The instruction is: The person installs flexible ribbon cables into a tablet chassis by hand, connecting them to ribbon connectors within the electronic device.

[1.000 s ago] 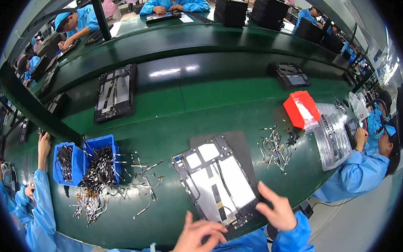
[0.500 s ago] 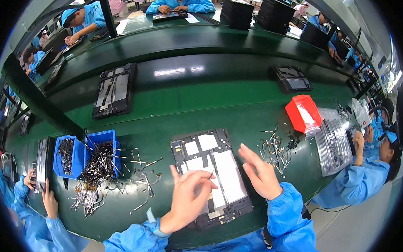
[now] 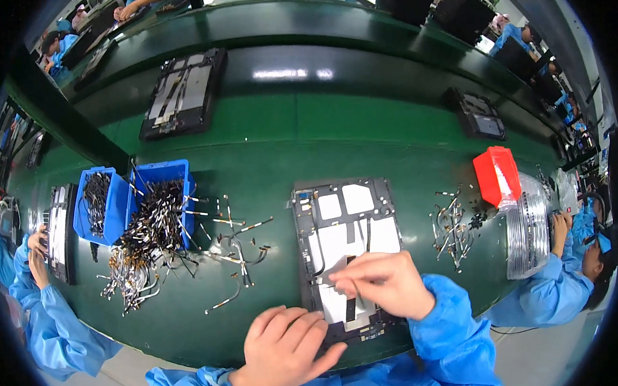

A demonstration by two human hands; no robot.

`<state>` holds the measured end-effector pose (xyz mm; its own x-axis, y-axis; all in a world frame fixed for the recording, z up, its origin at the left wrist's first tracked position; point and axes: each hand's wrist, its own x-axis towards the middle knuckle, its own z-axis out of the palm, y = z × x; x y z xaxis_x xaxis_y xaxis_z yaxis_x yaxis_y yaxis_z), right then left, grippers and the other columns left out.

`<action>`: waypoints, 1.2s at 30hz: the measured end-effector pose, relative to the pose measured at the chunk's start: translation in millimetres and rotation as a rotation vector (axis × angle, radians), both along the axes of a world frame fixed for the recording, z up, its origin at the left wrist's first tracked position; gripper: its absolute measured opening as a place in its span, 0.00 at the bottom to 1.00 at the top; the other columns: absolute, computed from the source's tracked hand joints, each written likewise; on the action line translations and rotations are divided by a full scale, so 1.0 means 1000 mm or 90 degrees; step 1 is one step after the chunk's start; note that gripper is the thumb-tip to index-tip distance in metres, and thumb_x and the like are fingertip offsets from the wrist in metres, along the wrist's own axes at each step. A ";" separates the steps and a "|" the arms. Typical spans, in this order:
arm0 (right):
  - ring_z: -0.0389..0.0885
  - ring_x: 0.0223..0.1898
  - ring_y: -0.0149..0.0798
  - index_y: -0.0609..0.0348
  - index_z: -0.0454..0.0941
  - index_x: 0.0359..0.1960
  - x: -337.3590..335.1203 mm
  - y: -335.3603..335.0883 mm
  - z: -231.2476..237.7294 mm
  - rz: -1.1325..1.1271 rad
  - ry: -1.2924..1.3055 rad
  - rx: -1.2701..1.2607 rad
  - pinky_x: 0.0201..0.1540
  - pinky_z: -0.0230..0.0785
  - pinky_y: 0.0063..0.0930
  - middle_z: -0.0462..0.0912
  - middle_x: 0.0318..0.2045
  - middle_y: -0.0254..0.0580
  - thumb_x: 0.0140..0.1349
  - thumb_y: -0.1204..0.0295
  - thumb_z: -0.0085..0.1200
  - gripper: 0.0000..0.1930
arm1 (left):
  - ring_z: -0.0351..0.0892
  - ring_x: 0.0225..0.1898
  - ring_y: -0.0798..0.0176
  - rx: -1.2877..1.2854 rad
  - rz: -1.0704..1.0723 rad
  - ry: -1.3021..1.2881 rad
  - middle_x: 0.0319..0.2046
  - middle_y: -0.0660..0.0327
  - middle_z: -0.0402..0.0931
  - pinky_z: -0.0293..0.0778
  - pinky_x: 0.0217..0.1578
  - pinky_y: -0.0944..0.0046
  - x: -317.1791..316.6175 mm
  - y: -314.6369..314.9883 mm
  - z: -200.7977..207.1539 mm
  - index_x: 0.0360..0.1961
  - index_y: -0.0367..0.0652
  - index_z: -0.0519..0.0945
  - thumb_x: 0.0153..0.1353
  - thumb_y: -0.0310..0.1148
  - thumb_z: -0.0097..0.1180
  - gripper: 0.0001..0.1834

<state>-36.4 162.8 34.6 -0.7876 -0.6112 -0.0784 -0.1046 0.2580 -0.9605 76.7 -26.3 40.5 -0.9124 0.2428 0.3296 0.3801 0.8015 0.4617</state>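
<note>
An opened tablet-like device (image 3: 331,238) with a black frame and white panels lies in front of me. My right hand (image 3: 387,282) is over its lower half, thumb and fingertips pinched together above the white panel. Whatever sits in that pinch is too small to make out. A dark strip (image 3: 352,308) runs down the panel beneath this hand. A thin black cable (image 3: 318,252) curves along the device's left side. Palm down, my left hand (image 3: 287,340) is at the device's lower left corner, its fingers loosely stretched and thumb apart, holding nothing.
Left are blue bins (image 3: 160,172) of short cables, with loose cables (image 3: 132,284) spilling before them. Right are more cables (image 3: 452,232), a red bin (image 3: 495,176) and clear plastic trays (image 3: 526,236). Similar devices (image 3: 183,95) lie farther back. Co-workers' sleeves (image 3: 62,331) show at both sides.
My left hand has left its pinch over the device and moved down to the lower left corner. The right hand came in from the right and now pinches. The view has tilted downward.
</note>
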 end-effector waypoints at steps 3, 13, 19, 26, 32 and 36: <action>0.83 0.29 0.27 0.60 0.84 0.44 -0.015 -0.005 -0.020 0.014 -0.160 0.042 0.34 0.77 0.21 0.86 0.31 0.37 0.62 0.77 0.58 0.10 | 0.71 0.56 0.45 0.066 -0.006 -0.152 0.51 0.49 0.72 0.68 0.58 0.54 0.012 0.012 -0.003 0.47 0.37 0.75 0.50 0.39 0.67 0.26; 0.84 0.29 0.28 0.61 0.84 0.43 -0.040 -0.017 -0.015 0.129 -0.045 0.119 0.31 0.75 0.19 0.85 0.33 0.37 0.59 0.80 0.58 0.11 | 0.67 0.59 0.40 0.109 0.019 -0.194 0.55 0.47 0.65 0.72 0.54 0.53 0.024 0.010 -0.027 0.53 0.35 0.70 0.49 0.36 0.69 0.32; 0.84 0.28 0.27 0.61 0.84 0.42 -0.045 -0.021 -0.013 0.130 -0.024 0.138 0.31 0.75 0.18 0.84 0.32 0.37 0.59 0.79 0.60 0.09 | 0.69 0.57 0.43 0.087 0.006 -0.205 0.54 0.48 0.66 0.73 0.52 0.55 0.020 0.005 -0.024 0.54 0.35 0.70 0.47 0.38 0.69 0.34; 0.83 0.26 0.30 0.56 0.76 0.52 -0.049 -0.028 -0.008 0.123 -0.022 0.140 0.30 0.75 0.23 0.81 0.26 0.38 0.56 0.79 0.62 0.20 | 0.77 0.44 0.54 -0.083 0.032 -0.094 0.43 0.58 0.74 0.77 0.38 0.62 -0.013 -0.015 -0.016 0.48 0.41 0.80 0.50 0.47 0.66 0.27; 0.83 0.26 0.36 0.53 0.68 0.59 -0.052 -0.029 -0.008 0.130 -0.047 0.134 0.30 0.76 0.29 0.79 0.23 0.40 0.56 0.80 0.60 0.27 | 0.78 0.40 0.63 -0.192 0.031 -0.034 0.38 0.63 0.75 0.72 0.30 0.70 -0.034 -0.019 -0.026 0.47 0.47 0.80 0.56 0.50 0.60 0.23; 0.83 0.25 0.35 0.53 0.67 0.61 -0.052 -0.031 -0.009 0.133 -0.047 0.119 0.29 0.75 0.29 0.79 0.24 0.39 0.56 0.81 0.60 0.29 | 0.77 0.37 0.63 -0.222 0.019 -0.007 0.37 0.63 0.75 0.70 0.28 0.71 -0.038 -0.019 -0.030 0.46 0.47 0.80 0.56 0.49 0.60 0.22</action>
<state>-88.6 132.1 25.7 -0.6345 -0.7286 -0.2581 -0.1052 0.4122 -0.9050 38.3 -45.5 10.3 -0.9238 0.3123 0.2216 0.3508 0.9222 0.1626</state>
